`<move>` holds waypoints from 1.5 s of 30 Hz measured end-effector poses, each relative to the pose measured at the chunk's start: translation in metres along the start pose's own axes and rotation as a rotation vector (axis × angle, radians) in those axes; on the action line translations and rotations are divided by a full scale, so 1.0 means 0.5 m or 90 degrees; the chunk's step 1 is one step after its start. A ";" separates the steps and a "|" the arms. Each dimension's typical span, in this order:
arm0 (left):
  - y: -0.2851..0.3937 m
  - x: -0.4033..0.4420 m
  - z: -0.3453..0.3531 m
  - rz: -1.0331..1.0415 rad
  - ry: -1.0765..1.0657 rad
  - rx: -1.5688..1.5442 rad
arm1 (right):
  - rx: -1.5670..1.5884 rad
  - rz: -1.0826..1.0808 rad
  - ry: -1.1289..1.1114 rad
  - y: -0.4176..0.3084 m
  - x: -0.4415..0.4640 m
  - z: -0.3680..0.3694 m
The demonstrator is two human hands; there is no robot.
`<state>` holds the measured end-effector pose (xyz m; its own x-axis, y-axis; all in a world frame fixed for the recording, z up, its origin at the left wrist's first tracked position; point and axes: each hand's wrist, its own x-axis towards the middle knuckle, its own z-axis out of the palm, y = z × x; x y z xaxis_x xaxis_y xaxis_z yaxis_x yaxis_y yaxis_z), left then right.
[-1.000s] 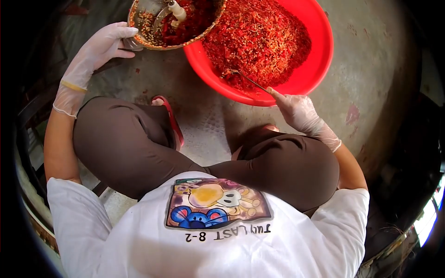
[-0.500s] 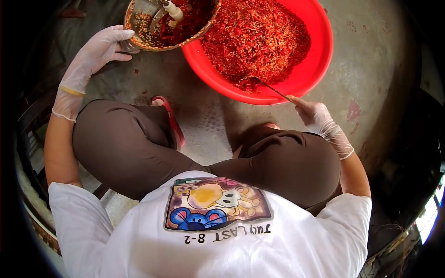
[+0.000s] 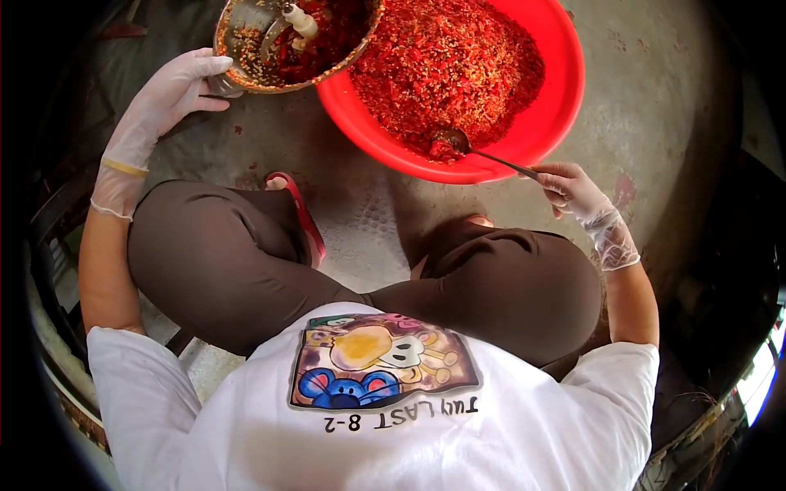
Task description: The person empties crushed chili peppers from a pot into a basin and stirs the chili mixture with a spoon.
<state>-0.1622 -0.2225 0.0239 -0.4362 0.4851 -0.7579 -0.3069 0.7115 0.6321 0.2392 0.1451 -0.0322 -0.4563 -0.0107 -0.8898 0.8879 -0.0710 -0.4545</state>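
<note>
The spoon (image 3: pixel 463 143) lies with its bowl at the near edge of a heap of chopped red mix (image 3: pixel 454 69), inside the red basin (image 3: pixel 565 90). The gloved right hand (image 3: pixel 577 192) grips the end of its handle. The metal bowl (image 3: pixel 282 87), left of the basin, holds a smaller portion around a white spindle (image 3: pixel 301 23); the gloved left hand (image 3: pixel 184 82) clasps its side, exact hold unclear. Judged by quantity, most chopped material is in the basin; the bowl's portion is not yet emptied. Seeds cling to the bowl's rim. Concrete floor (image 3: pixel 655 123) surrounds the basin.
</note>
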 end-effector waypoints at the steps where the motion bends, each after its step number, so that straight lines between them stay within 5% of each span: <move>1: 0.003 -0.003 0.004 0.007 0.001 0.005 | 0.011 -0.002 -0.012 -0.003 -0.002 -0.001; 6: -0.001 0.000 -0.002 0.000 -0.001 -0.007 | 0.092 -0.032 -0.043 -0.013 -0.025 -0.014; 12: 0.000 -0.003 0.003 0.012 -0.004 -0.024 | 0.116 -0.143 0.101 -0.088 -0.095 0.006; 19: 0.018 -0.017 0.015 0.002 0.004 -0.035 | 0.112 -0.451 0.246 -0.242 -0.169 0.076; 23: 0.020 -0.016 0.017 -0.015 0.023 -0.026 | -0.121 -0.660 0.359 -0.281 -0.070 0.166; 26: 0.020 -0.017 0.015 -0.012 0.016 -0.027 | -0.754 -0.690 0.521 -0.296 0.026 0.190; 29: 0.023 -0.021 0.019 -0.006 0.023 -0.019 | -0.766 -0.722 0.555 -0.305 0.035 0.187; 32: 0.021 -0.023 0.020 0.012 0.007 -0.023 | -0.431 -0.878 0.449 -0.285 0.031 0.134; 36: 0.008 -0.009 0.005 0.015 -0.013 -0.031 | -0.231 -0.828 0.424 -0.214 0.008 0.090; 42: 0.008 -0.004 0.005 -0.019 0.015 -0.011 | -0.382 -0.603 0.429 -0.069 0.023 0.094; 45: 0.004 -0.001 0.002 -0.014 0.012 -0.009 | -0.558 -0.595 0.391 -0.013 0.047 0.100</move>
<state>-0.1617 -0.2210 0.0253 -0.4443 0.4594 -0.7691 -0.3294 0.7146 0.6171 0.2196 0.0953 -0.0479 -0.9900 0.1391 -0.0251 0.1297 0.8237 -0.5520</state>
